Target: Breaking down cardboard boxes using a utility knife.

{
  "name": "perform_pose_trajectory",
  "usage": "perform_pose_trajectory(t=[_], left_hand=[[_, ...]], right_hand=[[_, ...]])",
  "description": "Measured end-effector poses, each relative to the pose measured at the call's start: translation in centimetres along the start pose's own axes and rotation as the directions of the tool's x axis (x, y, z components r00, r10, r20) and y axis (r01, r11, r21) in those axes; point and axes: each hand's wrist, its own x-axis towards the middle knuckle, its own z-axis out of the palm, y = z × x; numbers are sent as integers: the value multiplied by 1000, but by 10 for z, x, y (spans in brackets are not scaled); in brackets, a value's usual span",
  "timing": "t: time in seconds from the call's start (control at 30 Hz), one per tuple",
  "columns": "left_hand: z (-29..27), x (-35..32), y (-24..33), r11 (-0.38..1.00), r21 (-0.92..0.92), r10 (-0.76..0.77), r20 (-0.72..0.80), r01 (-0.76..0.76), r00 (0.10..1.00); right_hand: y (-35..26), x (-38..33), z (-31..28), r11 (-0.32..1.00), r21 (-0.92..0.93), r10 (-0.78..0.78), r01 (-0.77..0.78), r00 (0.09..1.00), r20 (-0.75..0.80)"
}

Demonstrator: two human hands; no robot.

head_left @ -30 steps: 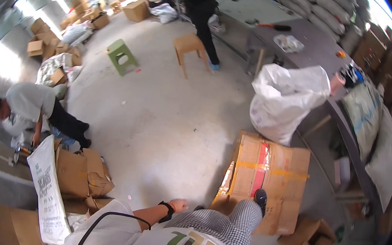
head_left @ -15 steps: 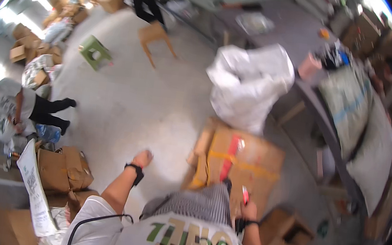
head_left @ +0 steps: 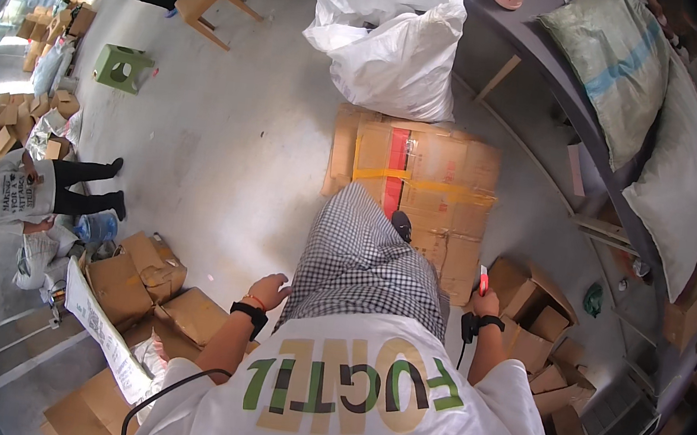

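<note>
My left hand (head_left: 270, 290) hangs beside my checked trousers (head_left: 353, 253), fingers loosely apart and holding nothing. On the other side, my right hand (head_left: 486, 304) is closed around a small red box cutter (head_left: 483, 281), whose pale tip points away from me. Ahead of me a flattened cardboard box (head_left: 445, 173) with yellow and red tape lies on the floor, and one of my shoes (head_left: 401, 225) rests on it. A large white woven sack (head_left: 390, 57) stands upright with its mouth open at the cardboard's far edge.
Cardboard boxes lie to my left (head_left: 133, 269) and right (head_left: 530, 301). At the right runs a grey table (head_left: 552, 51) with stuffed sacks (head_left: 674, 188). A green stool (head_left: 123, 69) and a wooden stool (head_left: 209, 5) stand far left. Two people (head_left: 17, 190) are on the left side.
My view has shifted, so the sack and cardboard sit higher in the picture. My left hand has come in close to my leg. The box cutter stays in my right hand, now lower beside me.
</note>
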Motion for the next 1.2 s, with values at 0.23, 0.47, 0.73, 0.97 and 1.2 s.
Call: perform_pose_trajectory(t=[0.23, 0.47, 0.73, 0.97, 1.2], left_hand=[[10, 12, -15, 955, -276, -109, 2, 105, 994], [-24, 38, -39, 858, -502, -190, -112, 110, 975], [10, 20, -127, 934, -265, -239, 30, 238, 971], [-34, 38, -102, 812, -562, -235, -66, 158, 970], [-45, 46, -98, 863, -484, -248, -163, 141, 955]], right_hand=[[-109, -16, 20, 960, -57, -273, 276, 961, 48], [-166, -29, 35, 907, -142, -374, 396, 914, 160], [-183, -41, 46, 915, -194, -345, 354, 935, 78], [-196, -34, 40, 928, -234, -263, 291, 954, 142], [-273, 56, 55, 895, -294, -281, 335, 936, 210]])
